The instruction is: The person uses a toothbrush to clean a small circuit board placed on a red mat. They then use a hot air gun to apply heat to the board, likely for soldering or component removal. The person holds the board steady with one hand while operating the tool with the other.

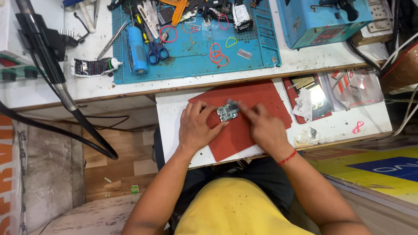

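A small green circuit board (227,112) lies on a red mat (257,98) on a pull-out white shelf (167,114). My left hand (197,127) rests flat on the mat, its fingertips holding the board's left and lower edges. My right hand (261,125) is blurred; its fingers pinch a small pale thing, perhaps a brush or cloth, against the board's upper right corner. A red thread band circles my right wrist (287,157).
A blue work mat (261,45) on the bench behind carries scissors (156,51), a blue screwdriver handle (137,51), tweezers and rubber bands. A glue tube (93,66) lies left. A blue box-shaped device (322,19) stands right. Plastic bags (355,87) and paper scraps lie right of the mat.
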